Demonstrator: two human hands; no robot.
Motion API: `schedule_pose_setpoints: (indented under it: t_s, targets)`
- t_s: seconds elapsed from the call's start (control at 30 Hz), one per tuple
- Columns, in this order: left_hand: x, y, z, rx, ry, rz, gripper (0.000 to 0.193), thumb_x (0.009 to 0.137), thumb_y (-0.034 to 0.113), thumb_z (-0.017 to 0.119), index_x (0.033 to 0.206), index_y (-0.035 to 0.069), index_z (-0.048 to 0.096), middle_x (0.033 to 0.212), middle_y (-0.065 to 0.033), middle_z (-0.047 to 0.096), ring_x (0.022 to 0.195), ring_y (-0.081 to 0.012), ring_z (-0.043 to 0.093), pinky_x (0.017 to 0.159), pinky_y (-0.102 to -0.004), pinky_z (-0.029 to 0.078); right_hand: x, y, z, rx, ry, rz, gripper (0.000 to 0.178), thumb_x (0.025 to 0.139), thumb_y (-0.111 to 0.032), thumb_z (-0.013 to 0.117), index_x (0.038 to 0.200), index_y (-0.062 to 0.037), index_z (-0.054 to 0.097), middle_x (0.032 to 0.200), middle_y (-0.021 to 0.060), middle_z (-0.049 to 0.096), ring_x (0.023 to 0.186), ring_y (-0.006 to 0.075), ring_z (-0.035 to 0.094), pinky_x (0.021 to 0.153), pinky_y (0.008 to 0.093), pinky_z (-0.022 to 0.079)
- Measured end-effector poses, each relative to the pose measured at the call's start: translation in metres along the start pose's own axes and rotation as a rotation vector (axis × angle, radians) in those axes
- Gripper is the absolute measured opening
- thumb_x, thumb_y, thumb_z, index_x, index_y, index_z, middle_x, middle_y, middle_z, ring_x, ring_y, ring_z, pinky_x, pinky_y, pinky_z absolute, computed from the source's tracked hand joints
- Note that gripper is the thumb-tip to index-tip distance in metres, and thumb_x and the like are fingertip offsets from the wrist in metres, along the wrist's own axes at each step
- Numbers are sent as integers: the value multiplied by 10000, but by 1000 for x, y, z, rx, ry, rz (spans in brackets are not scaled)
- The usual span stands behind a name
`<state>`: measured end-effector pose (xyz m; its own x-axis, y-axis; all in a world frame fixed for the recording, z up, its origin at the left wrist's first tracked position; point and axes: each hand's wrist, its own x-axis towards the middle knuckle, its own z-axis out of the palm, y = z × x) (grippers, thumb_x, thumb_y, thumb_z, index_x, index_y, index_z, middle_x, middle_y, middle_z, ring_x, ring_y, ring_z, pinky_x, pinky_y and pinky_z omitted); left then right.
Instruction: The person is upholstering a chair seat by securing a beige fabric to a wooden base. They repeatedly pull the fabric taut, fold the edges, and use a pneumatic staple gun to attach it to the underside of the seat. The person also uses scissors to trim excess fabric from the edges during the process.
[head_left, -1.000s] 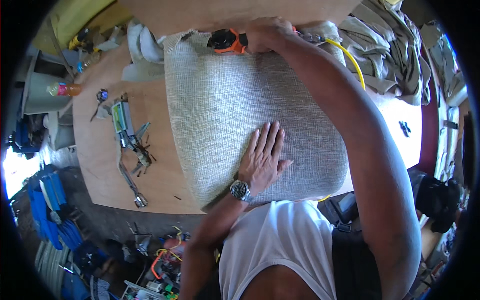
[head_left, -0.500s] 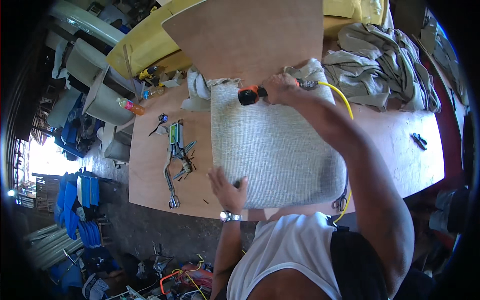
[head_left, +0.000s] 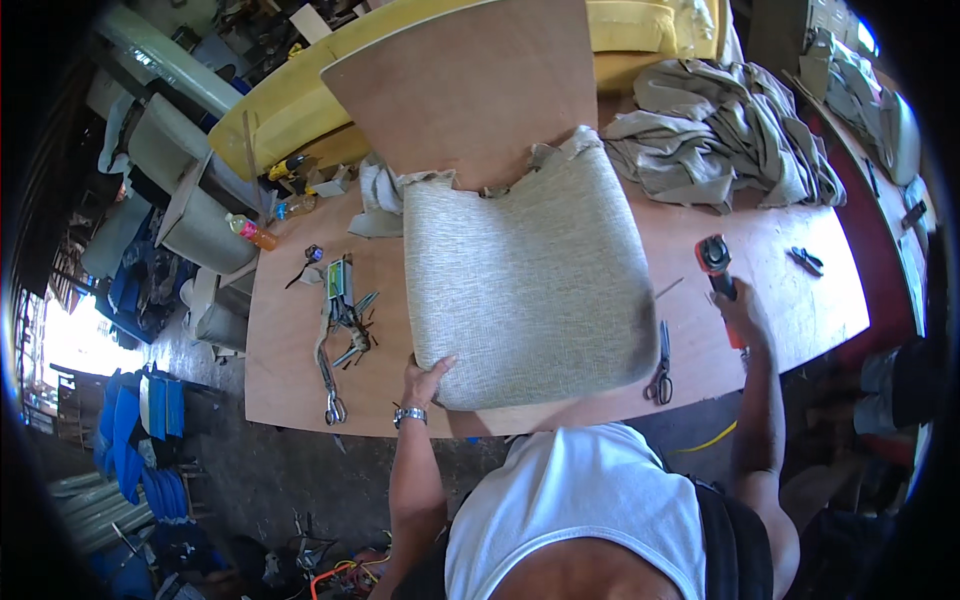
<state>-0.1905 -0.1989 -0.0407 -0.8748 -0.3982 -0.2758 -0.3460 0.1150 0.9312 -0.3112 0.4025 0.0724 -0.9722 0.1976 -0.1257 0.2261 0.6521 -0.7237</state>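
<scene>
A grey woven upholstered seat cushion (head_left: 530,270) lies in the middle of the table, its fabric edge ragged at the far side. My left hand (head_left: 428,382) grips its near left corner, thumb on top and fingers hidden beneath. To the right of the cushion, my right hand (head_left: 742,308) is wrapped round an orange and black air staple gun (head_left: 713,258), held over the table. A pair of dark-handled scissors (head_left: 660,380) lies between the cushion and that hand.
Several tools and screws surround a green-and-silver box (head_left: 340,278) on the left, with silver-handled scissors (head_left: 335,408) nearer me. Black pliers (head_left: 806,262) lie right. Crumpled grey fabric (head_left: 715,135) fills the back right. A curved plywood panel (head_left: 460,90) stands behind the cushion; a bottle (head_left: 250,232) is left.
My right hand has brought the staple gun from the cushion's far edge to the right side of the table. My left hand has moved down and taken hold of the cushion's corner.
</scene>
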Motion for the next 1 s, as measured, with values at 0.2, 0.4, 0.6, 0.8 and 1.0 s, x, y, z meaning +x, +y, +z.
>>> schedule_pose_setpoints:
  t_s: [0.2, 0.4, 0.6, 0.8, 1.0]
  targets:
    - [-26, 11, 5, 16, -27, -3, 682, 799, 262, 884, 1300, -89, 584, 1146, -182, 725, 996, -239, 705, 888, -373, 570, -28, 140, 51, -160, 34, 95, 345, 873, -197, 706, 1152, -4, 644, 803, 180, 688, 731, 318, 703, 642, 450, 520]
    - [-56, -5, -1, 148, 17, -91, 615, 818, 236, 861, 1288, -72, 612, 1160, -152, 726, 1010, -222, 685, 891, -368, 548, -20, 173, 92, -236, 120, 46, 523, 958, -275, 685, 1433, -112, 541, 1070, 224, 712, 931, 382, 718, 798, 470, 550]
    - [-39, -4, -36, -55, 15, -156, 616, 854, 169, 817, 1362, -64, 558, 1231, -143, 696, 1105, -253, 661, 989, -408, 522, -17, 175, 85, -419, 94, 99, 698, 902, -210, 704, 1539, -146, 425, 1287, 216, 625, 1176, 409, 619, 982, 492, 498]
    - [-38, -9, -47, -41, 38, -129, 619, 844, 206, 833, 1354, -37, 582, 1219, -129, 703, 1100, -217, 659, 967, -377, 516, -7, 198, 108, -373, 223, -39, 739, 877, -63, 638, 1572, -169, 412, 1289, 208, 624, 1170, 400, 620, 976, 478, 489]
    - [-66, -10, -26, 33, 31, -131, 631, 842, 273, 843, 1326, -49, 601, 1179, -130, 721, 1051, -222, 685, 949, -380, 534, -11, 195, 104, -457, 150, 43, 715, 914, -188, 662, 1574, -120, 396, 1373, 194, 577, 1269, 383, 552, 1047, 503, 426]
